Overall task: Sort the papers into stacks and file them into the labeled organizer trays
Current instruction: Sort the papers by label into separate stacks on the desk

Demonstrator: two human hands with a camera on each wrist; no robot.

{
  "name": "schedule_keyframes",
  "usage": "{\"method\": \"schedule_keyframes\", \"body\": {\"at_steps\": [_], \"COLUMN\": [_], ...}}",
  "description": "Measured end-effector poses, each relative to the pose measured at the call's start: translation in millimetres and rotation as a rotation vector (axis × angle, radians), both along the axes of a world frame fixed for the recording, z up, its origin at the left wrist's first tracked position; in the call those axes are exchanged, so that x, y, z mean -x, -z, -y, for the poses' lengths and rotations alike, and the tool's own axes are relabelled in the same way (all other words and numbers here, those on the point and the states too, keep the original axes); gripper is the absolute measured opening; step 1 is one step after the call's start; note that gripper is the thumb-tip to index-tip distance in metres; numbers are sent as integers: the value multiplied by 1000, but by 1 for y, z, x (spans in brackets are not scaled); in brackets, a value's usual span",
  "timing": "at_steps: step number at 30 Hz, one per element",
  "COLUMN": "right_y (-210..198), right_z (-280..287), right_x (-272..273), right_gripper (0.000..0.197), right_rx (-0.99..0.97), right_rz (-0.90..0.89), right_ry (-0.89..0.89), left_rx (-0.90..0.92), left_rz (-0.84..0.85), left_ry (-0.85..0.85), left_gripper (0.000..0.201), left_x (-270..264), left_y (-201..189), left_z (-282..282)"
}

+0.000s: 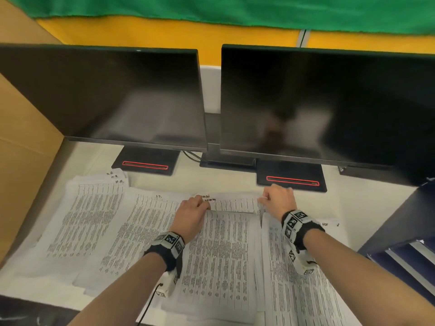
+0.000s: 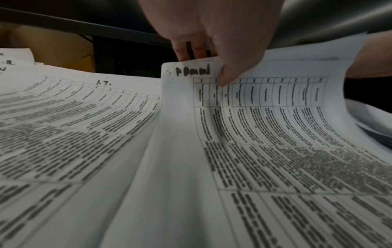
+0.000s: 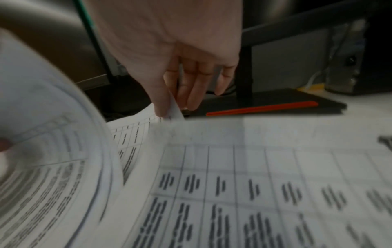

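Left hand (image 1: 191, 214) pinches the top-left corner of a printed sheet (image 1: 221, 260) in the middle of the counter (image 1: 150, 182), right hand (image 1: 279, 201) pinching its top-right corner. More paper stacks (image 1: 87, 220) lie either side. Beyond them, two dark monitors (image 1: 106, 95); navy organizer trays (image 1: 404, 257) sit far right.

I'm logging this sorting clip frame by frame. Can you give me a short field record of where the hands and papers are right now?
left hand: pinches top left corner of lifted sheet
right hand: pinches top right corner of the same sheet
sheet marking: handwritten, blurred
other papers: stacks spread across desk
behind: two dark monitors
organizer trays: dark unit at right, labels unreadable
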State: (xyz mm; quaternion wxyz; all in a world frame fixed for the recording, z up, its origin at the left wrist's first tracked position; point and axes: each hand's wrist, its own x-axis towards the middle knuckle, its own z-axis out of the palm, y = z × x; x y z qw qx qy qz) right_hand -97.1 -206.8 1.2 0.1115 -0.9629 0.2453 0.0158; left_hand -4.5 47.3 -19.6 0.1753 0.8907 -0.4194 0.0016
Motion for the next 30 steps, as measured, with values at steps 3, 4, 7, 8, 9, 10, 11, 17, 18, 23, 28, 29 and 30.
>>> {"method": "schedule_keyframes", "body": {"at_steps": [3,4,7,8,9,10,11,17,18,23,28,29,30], "right_y": [-7,-8,-8,-9,-11,-13,-16,-26,-27,-12,-1,1,2], "right_z": [0,0,-1,-3,-4,-6,-8,-11,-9,8,6,6,5], "right_x": [5,7,13,16,18,20,22,27,25,7,0,0,0], "right_gripper": [24,24,20,23,26,27,23,14,23,30,21,19,19], "right_rx": [136,161,124,90,57,17,-43,-595,-679,-345,-269,-268,-259], "right_rz": [-40,-51,55,113,150,182,216,131,109,-26,-194,-159,-130], "right_ry": [-177,-212,-220,-219,-230,-253,-271,-193,-162,93,133,147,158], "left_rx": [-11,-13,-21,-23,-25,-30,-39,-37,-34,3,-77,-81,-81], "left_rz": [4,4,10,12,10,11,19,-27,-53,-151,-169,-166,-165], "left_ry": [15,18,31,36,42,50,58,105,105,122,68,65,65], "left_gripper": [18,18,15,16,16,17,17,15,14,8,31,36,40], "left_x": [-3,-4,-6,-6,-7,-7,-7,-6,-6,-3,-5,-5,-6], "left_y": [1,1,1,1,1,1,1,2,1,-4,2,4,6], "left_z": [5,6,11,13,15,16,17,21,20,17,17,17,16]}}
